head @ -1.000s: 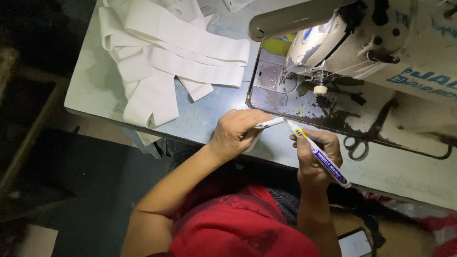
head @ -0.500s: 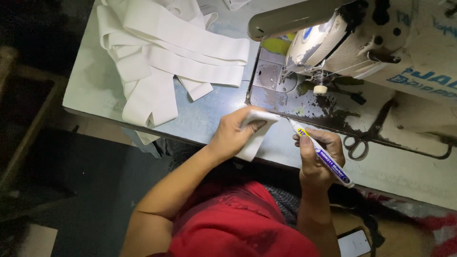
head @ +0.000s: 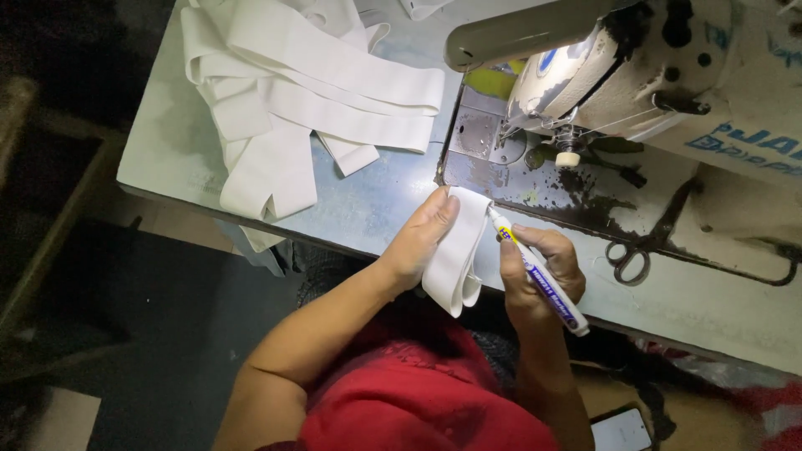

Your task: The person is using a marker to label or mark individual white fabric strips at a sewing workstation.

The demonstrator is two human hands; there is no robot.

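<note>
On the sewing table [head: 368,209], left hand [head: 418,242] grips strip [head: 455,255], right hand [head: 539,267] marker [head: 539,274], beside scissors [head: 639,250].

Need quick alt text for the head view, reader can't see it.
Left hand holds a folded white fabric strip at the sewing table's edge while the right hand touches a marker pen to it. More white strips, a sewing machine and scissors sit behind.

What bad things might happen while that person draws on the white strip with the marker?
The white strip is only pinned by the left hand and droops off the table edge, so it might slip and the line go crooked. The marker in the right hand sits at the strip's edge, so ink may land on the sewing machine bed instead.
</note>
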